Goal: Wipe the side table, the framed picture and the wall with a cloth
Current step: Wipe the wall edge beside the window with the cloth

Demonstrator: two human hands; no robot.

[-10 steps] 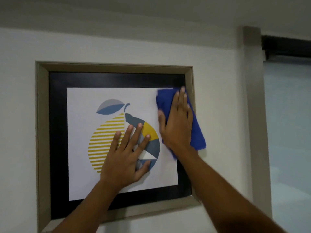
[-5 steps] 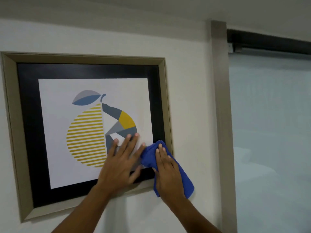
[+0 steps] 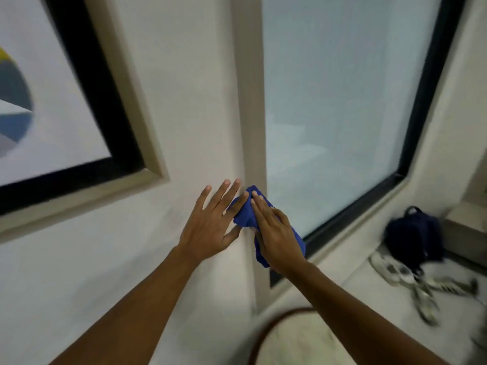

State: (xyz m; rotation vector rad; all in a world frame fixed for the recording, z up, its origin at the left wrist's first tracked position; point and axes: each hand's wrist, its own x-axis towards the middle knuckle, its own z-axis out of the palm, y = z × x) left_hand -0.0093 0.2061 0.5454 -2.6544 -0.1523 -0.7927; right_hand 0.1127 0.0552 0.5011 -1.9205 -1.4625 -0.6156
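Below your arms sat the round table [image 3: 266, 330]. Your left hand [image 3: 210, 227] lay flat and wide on the wall [image 3: 184, 101]. Just right of it, your right hand [image 3: 276, 233] pressed the blue cloth [image 3: 243, 216] against the trim. The framed picture [image 3: 126, 106] hung up to the left.

bare wall [image 3: 184, 127] left, trim [image 3: 250, 101] rightward

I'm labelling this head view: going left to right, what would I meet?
Framed picture → bare wall → left hand → blue cloth → right hand → frosted window → dark backpack.
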